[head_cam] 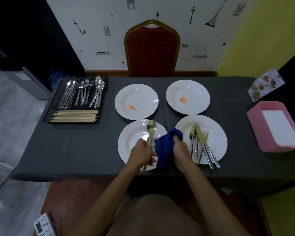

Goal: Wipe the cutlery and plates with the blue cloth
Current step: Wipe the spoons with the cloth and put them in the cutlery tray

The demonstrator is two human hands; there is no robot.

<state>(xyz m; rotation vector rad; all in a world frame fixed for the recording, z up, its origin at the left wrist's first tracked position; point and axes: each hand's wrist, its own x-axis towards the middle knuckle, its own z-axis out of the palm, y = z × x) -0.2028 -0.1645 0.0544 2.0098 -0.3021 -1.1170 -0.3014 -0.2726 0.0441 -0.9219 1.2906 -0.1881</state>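
The job looks to be in its early or middle part. In the centre of the frame the two farther plates, one on the left (143,92) and one on the right (194,89), each carry an orange smear, so by the look of them neither has been wiped. On the lower-right plate (216,133) lies a heap of cutlery (201,143), knives, forks and at least one spoon, crossed over one another; whether these are done or waiting cannot be told. The wire cutlery caddy (48,114) at upper left holds more knives, forks, spoons and chopsticks.

The piece in hand is a spoon (151,127), held above the lower-left plate (126,143), bowl pointing to the top of the frame, handle end showing below the fist. The left hand (141,153) has its fingers curled tight around the handle; a second piece may be in the same grip, but that is unclear. The right hand (180,149), just beside it, has its fingers closed on the bunched blue cloth (165,147), which hangs between the two hands and touches the spoon's shaft. Both forearms reach up from the bottom of the frame, converging over the near edge of the table (75,150).
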